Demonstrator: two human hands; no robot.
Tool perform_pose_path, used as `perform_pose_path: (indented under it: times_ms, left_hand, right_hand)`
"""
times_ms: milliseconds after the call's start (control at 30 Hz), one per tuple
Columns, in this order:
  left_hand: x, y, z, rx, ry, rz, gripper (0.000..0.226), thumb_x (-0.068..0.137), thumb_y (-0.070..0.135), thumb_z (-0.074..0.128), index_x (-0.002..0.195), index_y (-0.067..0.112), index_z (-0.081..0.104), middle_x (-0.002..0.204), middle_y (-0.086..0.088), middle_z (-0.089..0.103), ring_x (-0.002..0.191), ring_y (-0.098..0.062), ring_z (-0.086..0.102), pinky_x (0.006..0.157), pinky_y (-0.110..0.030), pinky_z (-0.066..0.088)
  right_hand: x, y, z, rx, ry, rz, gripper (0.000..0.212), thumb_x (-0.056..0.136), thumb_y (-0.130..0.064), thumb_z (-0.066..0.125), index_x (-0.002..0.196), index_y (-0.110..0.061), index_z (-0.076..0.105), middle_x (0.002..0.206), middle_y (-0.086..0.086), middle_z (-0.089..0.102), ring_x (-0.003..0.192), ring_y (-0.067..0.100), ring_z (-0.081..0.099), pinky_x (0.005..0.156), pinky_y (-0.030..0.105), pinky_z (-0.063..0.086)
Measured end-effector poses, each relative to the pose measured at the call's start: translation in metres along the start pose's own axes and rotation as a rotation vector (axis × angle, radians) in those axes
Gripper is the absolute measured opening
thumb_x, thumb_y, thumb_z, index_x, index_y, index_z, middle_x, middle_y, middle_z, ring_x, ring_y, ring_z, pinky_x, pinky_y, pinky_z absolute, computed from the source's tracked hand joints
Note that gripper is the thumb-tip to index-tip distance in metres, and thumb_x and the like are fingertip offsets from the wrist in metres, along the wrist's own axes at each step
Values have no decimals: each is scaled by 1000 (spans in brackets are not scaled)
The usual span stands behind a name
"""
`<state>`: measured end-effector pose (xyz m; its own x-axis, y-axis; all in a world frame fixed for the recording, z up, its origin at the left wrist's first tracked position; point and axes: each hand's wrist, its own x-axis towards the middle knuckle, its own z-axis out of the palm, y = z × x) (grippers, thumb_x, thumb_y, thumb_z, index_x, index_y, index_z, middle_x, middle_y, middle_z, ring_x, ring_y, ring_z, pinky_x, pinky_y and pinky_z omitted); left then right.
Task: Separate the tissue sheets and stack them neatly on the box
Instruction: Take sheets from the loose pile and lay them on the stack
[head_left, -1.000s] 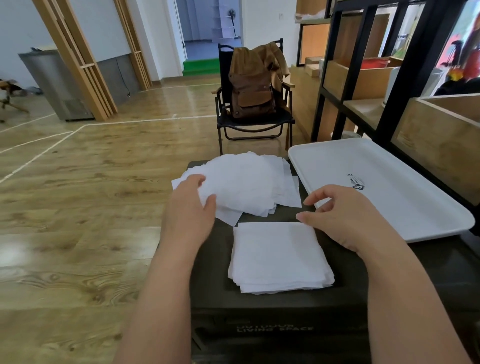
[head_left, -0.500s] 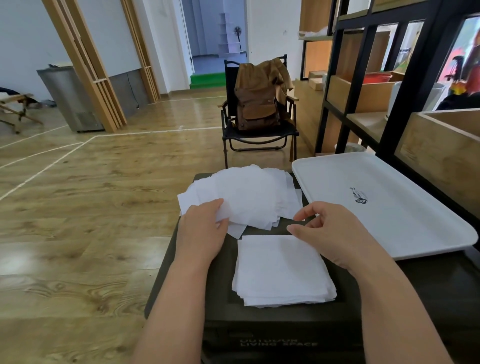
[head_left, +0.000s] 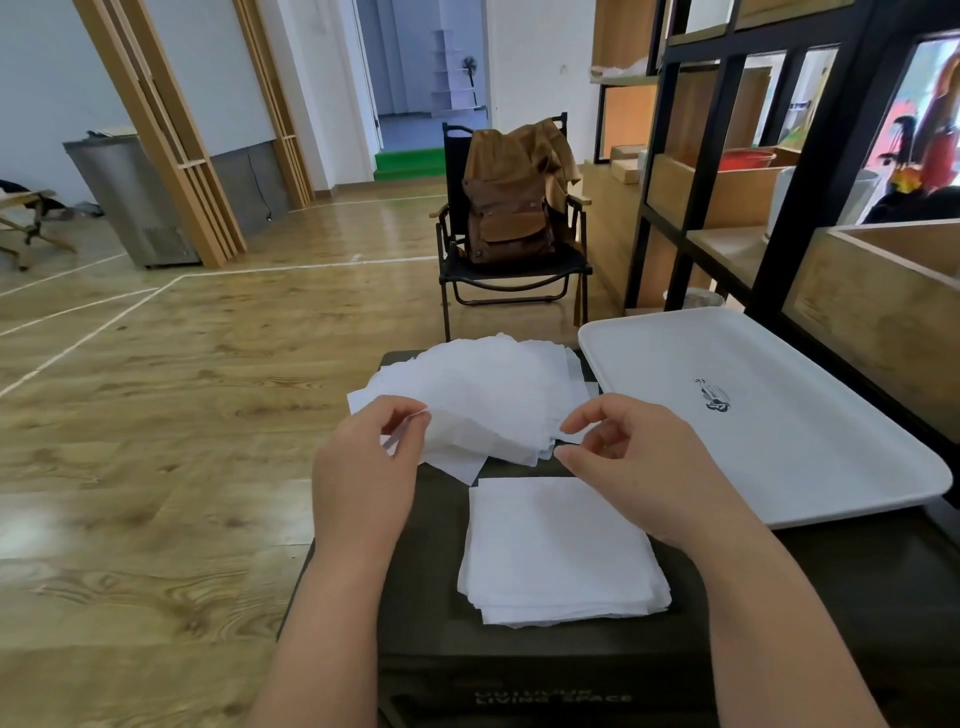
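You are working at the loose heap of tissue sheets (head_left: 483, 395) fanned across the far end of the dark box (head_left: 431, 571), and you are in the separating step. Your left hand (head_left: 363, 467) is pinching a near corner of the top sheets between thumb and fingertips, and your right hand (head_left: 623, 457) is pinching the opposite near edge, fingers curled. The neat stack (head_left: 561, 551) is lying square on the box lid just nearer to you, below your right hand. The white tray (head_left: 857, 467) is sitting beside it (bare except for a small printed mark). Next you are probably needing to peel one single sheet free, then lay it flush on the stack.
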<state>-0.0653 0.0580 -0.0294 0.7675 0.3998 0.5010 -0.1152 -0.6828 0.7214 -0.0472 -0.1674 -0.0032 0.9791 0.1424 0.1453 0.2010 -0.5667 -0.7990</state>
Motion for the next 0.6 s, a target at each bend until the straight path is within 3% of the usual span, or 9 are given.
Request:
perform_pose_path:
  times_ms: [67,167,233,400,500,600]
  left_hand:
    - [-1,5,-5,-121,28,-15,20,91,24,67,81,41,64,83,27,68,86,12,59,69,0,39]
    - [1,13,-11,-288,54,-33,22,91,21,67,80,40,68,84,25,69,82,5,63,69,-4,43]
    - [4,19,-14,-442,40,-51,27,90,18,69,79,42,71,83,19,72,79,2,65,72,-8,48]
    - [2,33,-19,-751,-99,-137,8,76,38,69,80,37,75,84,9,75,75,-6,68,67,-19,54]
    - [1,35,-20,-843,-174,-208,19,87,20,66,80,34,76,80,7,75,64,-8,68,52,-24,54]
    - [0,40,-21,-872,-205,-234,34,91,4,61,82,33,76,85,5,76,67,-12,70,51,-28,55]
  right_hand:
    - [-1,-1,3,32,4,-47,14,81,-32,73,82,-40,61,73,-23,62,70,-8,57,54,7,43]
    - [-1,-3,6,76,20,-95,15,82,-28,73,84,-38,63,74,-16,63,71,-5,58,60,4,44]
    - [-1,-6,8,90,35,-124,17,83,-28,73,90,-40,62,86,-17,63,77,-5,59,63,5,45]
    - [0,-12,17,98,61,-205,49,84,-32,73,118,-54,46,118,-29,50,103,-14,48,79,10,41]
    - [1,-15,23,98,62,-239,71,81,-33,76,129,-61,32,128,-33,40,112,-11,41,91,15,38]
    - [1,-17,28,78,85,-299,76,78,-33,79,132,-59,32,132,-38,36,120,-10,37,102,26,39]
